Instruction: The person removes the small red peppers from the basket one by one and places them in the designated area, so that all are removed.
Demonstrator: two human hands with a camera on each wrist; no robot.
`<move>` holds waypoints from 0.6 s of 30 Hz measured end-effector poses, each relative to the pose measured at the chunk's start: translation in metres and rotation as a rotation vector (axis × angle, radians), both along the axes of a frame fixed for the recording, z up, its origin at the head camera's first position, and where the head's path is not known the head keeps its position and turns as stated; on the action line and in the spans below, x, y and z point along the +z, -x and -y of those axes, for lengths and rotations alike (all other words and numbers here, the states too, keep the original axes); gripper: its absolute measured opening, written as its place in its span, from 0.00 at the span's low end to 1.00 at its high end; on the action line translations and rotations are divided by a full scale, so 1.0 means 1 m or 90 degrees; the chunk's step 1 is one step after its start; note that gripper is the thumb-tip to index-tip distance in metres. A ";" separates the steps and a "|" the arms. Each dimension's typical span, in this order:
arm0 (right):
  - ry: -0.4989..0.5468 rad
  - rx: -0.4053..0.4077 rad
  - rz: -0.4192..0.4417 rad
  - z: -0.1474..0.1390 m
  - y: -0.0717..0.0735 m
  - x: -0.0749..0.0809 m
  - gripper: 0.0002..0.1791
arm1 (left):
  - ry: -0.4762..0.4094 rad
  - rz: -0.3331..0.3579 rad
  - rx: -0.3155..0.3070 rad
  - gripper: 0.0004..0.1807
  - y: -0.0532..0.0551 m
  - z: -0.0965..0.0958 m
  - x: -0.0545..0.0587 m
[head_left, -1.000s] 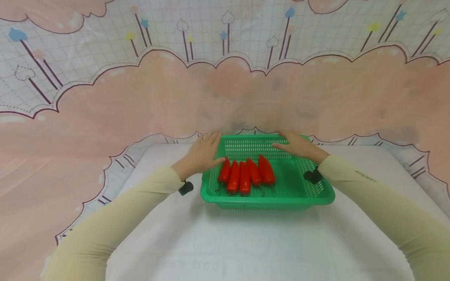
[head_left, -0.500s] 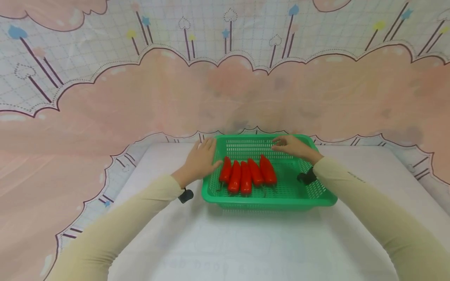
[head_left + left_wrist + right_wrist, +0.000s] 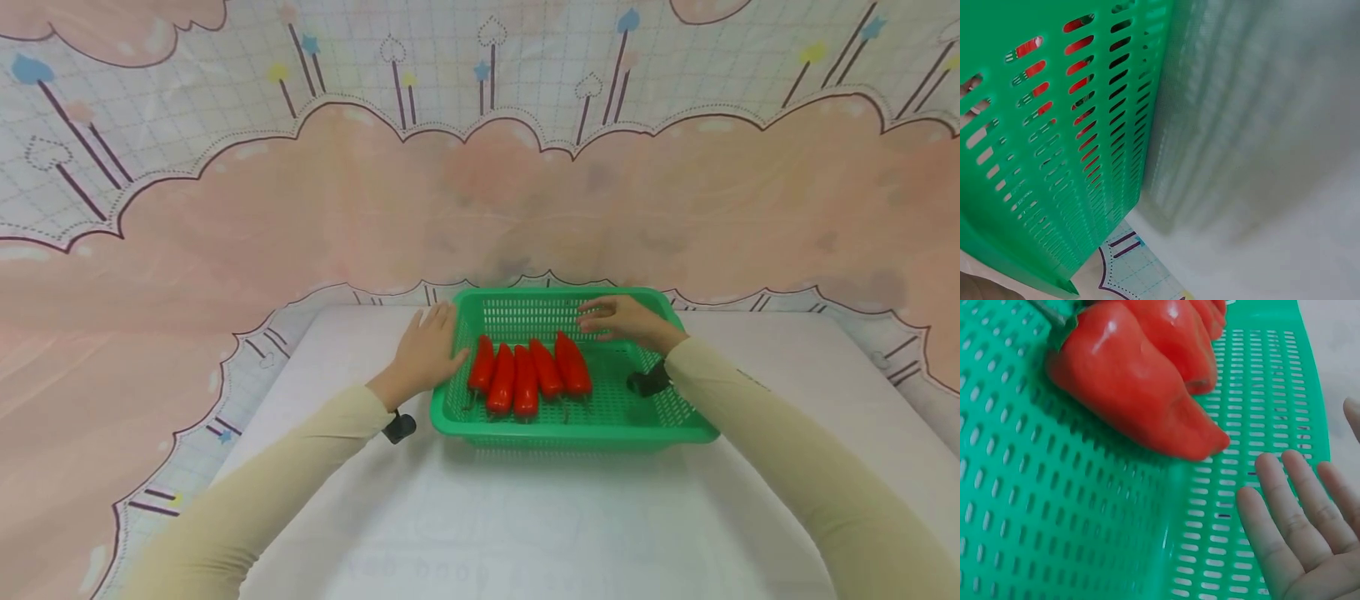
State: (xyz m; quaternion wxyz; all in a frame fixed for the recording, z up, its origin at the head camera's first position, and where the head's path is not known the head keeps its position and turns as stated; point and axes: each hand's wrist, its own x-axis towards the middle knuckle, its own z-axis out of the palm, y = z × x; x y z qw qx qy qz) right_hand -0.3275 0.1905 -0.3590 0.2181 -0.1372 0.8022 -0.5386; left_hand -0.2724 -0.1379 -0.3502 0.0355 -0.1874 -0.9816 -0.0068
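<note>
Several red peppers [image 3: 526, 383] lie side by side in the left half of a green plastic basket [image 3: 570, 432]. My left hand [image 3: 424, 350] rests at the basket's left rim with straight fingers, its thumb reaching over the edge. Over the right rear part of the basket is my right hand [image 3: 626, 321], fingers loosely bent and holding nothing. In the right wrist view its fingers [image 3: 1294, 515] are apart from the nearest pepper [image 3: 1129, 381]. The left wrist view mostly shows the basket's slotted side wall [image 3: 1066, 125], with red showing through the slots.
The basket stands on a white table [image 3: 480, 517] near its back edge. Behind the table hangs a pink and white patterned cloth [image 3: 525, 200]. Small black cameras are strapped at the left wrist [image 3: 400, 428] and the right wrist [image 3: 649, 382].
My right hand has moved from the basket's right rear rim inward and slightly down over the basket, its fingers bending. The left hand has shifted slightly left and toward me. The peppers stay put.
</note>
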 end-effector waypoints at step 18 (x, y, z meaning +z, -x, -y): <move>0.072 -0.046 0.129 0.006 0.006 -0.024 0.27 | 0.008 -0.003 -0.017 0.42 0.008 0.009 -0.011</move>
